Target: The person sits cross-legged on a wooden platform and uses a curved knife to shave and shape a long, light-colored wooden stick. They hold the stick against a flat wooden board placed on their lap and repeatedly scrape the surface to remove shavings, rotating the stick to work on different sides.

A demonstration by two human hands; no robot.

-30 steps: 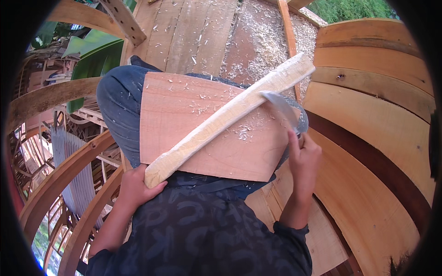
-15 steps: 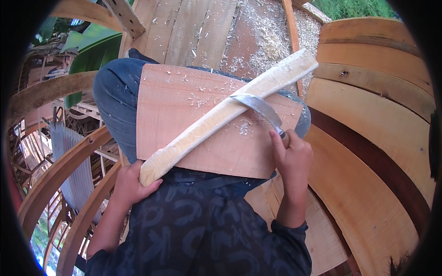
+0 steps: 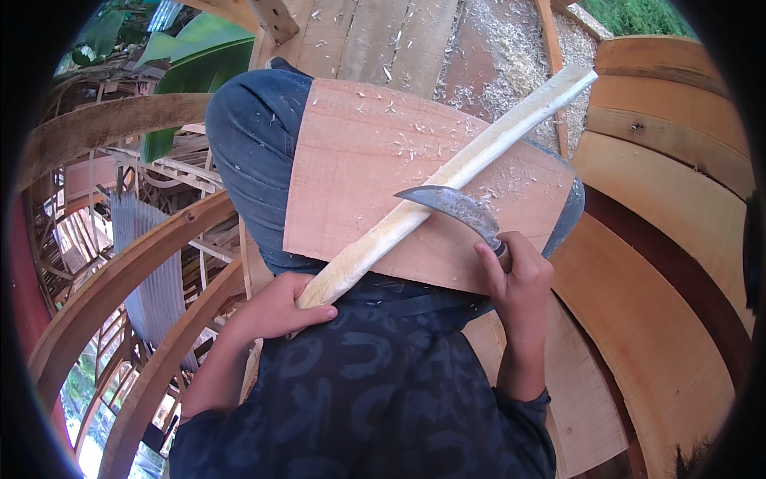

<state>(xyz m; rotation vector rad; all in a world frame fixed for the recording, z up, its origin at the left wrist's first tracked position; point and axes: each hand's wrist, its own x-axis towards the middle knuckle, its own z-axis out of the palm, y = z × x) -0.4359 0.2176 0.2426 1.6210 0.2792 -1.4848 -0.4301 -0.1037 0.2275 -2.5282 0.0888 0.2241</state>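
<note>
While the pale wooden strip [image 3: 476,160] is laid slantwise across the board [image 3: 359,160] — its near end wrapped in the fingers of the left hand [image 3: 279,310], the curved knife [image 3: 459,209] clasped in the right hand [image 3: 520,275] — strokes are best kept shallow and short.

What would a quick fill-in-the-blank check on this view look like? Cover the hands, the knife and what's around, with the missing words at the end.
1. The left hand grips the pale wooden bar at its ____ (near or far) end.
2. The right hand holds a curved knife whose tip points toward the picture's ____ edge.
3. The pale wooden bar passes ____ (over or under) the flat wooden board.
4. The broad leaf at upper left is coloured ____.

Missing words: near; left; over; green.
</note>
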